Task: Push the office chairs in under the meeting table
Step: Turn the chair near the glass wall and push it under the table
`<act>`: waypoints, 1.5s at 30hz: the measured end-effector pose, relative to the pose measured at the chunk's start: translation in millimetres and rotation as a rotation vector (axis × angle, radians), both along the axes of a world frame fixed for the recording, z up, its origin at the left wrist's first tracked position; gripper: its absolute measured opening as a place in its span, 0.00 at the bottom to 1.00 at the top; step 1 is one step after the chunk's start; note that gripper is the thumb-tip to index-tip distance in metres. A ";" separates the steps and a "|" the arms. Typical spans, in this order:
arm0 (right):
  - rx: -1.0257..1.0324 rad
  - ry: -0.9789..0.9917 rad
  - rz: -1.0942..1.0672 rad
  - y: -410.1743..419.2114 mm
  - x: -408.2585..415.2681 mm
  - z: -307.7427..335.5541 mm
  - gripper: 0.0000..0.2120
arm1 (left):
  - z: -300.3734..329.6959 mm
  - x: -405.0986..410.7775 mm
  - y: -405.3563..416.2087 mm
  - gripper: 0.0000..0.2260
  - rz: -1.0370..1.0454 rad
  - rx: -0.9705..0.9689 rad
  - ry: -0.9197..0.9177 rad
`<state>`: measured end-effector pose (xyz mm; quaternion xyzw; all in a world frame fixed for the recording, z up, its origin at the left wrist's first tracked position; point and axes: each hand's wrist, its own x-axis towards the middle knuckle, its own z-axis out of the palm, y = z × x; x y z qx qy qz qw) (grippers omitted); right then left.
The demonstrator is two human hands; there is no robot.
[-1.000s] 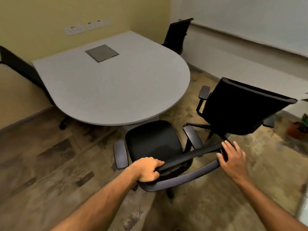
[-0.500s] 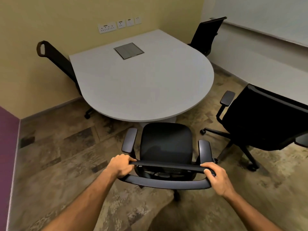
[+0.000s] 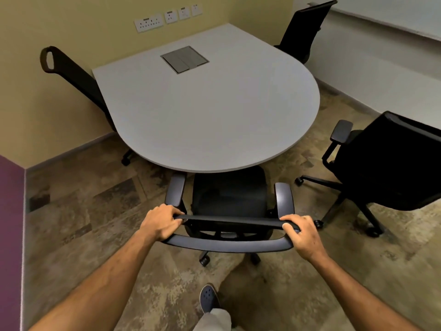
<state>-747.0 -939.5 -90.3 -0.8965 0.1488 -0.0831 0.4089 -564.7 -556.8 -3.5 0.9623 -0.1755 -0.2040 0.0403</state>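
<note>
A black office chair (image 3: pixel 229 194) faces the grey meeting table (image 3: pixel 214 111), with the front of its seat just under the rounded near edge. My left hand (image 3: pixel 162 220) grips the left end of its backrest top bar, and my right hand (image 3: pixel 301 235) grips the right end. A second black chair (image 3: pixel 386 163) stands away from the table at the right, turned partly aside. A third chair (image 3: pixel 71 75) sits pushed in at the table's left side. A fourth chair (image 3: pixel 307 27) stands at the far right by the wall.
Yellow wall with sockets (image 3: pixel 167 17) runs behind the table. A grey hatch (image 3: pixel 185 59) is set in the tabletop. A purple wall (image 3: pixel 10 235) borders the left. My shoe (image 3: pixel 208 298) is on the patterned floor behind the chair.
The chair I hold has swung round to face the table squarely and rolled forward, so its seat front now goes under the edge. Both hands kept their grip on the backrest.
</note>
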 end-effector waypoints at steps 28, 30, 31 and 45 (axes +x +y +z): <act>0.549 0.046 -0.149 83.9 50.6 -29.1 0.21 | -16.3 104.7 78.0 0.18 -0.129 0.006 0.000; 0.553 0.044 -0.169 84.6 53.3 -27.4 0.22 | -17.5 104.9 78.9 0.17 -0.130 -0.003 -0.016; 0.549 0.046 -0.167 85.3 53.5 -26.3 0.23 | -17.3 105.0 78.6 0.17 -0.139 -0.005 -0.025; 0.460 0.012 -0.169 81.4 72.2 -22.4 0.27 | -20.8 108.3 80.0 0.17 -0.119 -0.046 -0.034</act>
